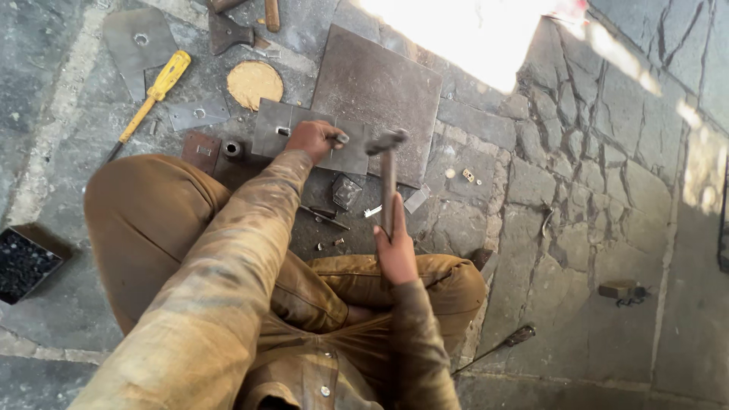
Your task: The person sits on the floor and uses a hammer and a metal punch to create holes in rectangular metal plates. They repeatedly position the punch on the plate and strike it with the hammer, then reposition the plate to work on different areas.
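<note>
While the left hand is pinning a small punch to the plate, the right hand is gripping the hammer, handle pointing away, head poised just right of the punch.

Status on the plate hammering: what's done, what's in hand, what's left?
Done: the small metal plate lies flat on the large steel sheet and already has one slot. In hand: the left hand pins a small piece on the plate; the right hand holds the hammer raised above it. Left: this blow; further work cannot be judged.
</note>
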